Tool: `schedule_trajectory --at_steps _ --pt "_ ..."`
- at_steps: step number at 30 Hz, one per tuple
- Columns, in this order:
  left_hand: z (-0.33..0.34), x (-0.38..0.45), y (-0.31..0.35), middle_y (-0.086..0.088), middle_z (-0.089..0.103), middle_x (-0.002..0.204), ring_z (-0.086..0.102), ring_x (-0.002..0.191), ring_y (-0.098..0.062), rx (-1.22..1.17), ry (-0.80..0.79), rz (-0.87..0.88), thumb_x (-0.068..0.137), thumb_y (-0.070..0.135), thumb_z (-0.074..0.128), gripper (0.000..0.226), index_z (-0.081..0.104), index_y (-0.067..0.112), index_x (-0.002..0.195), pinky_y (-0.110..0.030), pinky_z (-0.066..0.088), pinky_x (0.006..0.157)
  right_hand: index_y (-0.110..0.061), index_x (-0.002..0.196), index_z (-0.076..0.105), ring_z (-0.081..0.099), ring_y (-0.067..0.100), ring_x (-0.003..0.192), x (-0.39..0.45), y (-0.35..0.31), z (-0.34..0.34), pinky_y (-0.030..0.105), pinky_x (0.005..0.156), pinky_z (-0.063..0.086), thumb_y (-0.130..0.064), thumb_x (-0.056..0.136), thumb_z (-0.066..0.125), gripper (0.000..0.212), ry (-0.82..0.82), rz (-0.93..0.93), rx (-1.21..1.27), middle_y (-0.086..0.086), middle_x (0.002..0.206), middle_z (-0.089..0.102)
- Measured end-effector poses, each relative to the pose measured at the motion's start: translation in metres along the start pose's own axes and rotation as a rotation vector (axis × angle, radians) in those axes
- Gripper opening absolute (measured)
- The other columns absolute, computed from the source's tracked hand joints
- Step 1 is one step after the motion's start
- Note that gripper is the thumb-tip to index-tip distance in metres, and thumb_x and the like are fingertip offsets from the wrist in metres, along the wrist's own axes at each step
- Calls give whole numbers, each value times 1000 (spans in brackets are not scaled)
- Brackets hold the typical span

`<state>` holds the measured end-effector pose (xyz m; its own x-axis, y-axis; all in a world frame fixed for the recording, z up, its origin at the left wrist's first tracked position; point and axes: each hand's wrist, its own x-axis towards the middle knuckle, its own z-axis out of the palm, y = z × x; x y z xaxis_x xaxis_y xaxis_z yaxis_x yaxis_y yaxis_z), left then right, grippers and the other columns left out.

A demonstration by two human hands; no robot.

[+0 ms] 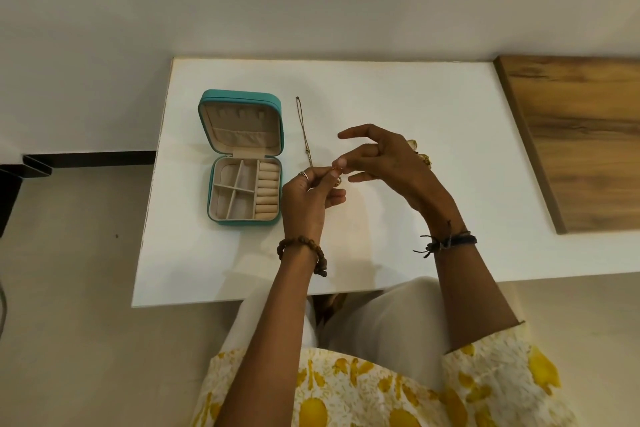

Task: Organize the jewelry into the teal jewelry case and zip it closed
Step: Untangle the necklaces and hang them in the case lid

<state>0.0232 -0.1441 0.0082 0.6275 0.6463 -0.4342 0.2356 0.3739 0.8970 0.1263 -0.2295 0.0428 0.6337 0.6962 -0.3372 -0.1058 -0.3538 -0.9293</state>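
The teal jewelry case (242,222) lies open on the white table (381,87), lid back, its beige compartments and ring rolls showing nothing inside. A thin necklace chain (303,128) stretches straight on the table just right of the case. My left hand (308,198) and my right hand (384,158) meet above the table to the right of the case, both pinching a small gold piece (336,169) between fingertips. The right hand's other fingers are spread. More gold jewelry (423,158) lies on the table, mostly hidden behind my right hand.
A wooden board (581,142) lies against the table's right side. The table's left edge runs close to the case, with floor and a dark ledge (86,158) beyond. My lap sits under the near edge.
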Motion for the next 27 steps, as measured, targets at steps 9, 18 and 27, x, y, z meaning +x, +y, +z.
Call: schedule_trajectory --at_steps 9,18,27 --pt "0 1 -1 1 63 72 61 47 2 85 16 21 84 12 62 18 65 2 99 -10 51 51 -18 105 61 68 8 72 5 3 4 21 67 57 -4 80 67 30 62 -101 -211 -3 76 71" --pt "3 -14 -3 -6 63 75 64 56 -9 -155 56 -155 80 0 64 24 51 9 98 -19 56 59 -9 105 58 63 15 74 36 -6 0 25 66 57 -3 87 53 20 398 -75 163 9 85 65" --pt "2 -10 -11 -8 62 73 62 57 -13 -91 128 -204 79 -4 63 19 53 11 73 -18 56 55 -6 95 62 59 16 68 91 -22 -5 22 60 54 -7 88 56 10 348 -24 215 4 77 61"
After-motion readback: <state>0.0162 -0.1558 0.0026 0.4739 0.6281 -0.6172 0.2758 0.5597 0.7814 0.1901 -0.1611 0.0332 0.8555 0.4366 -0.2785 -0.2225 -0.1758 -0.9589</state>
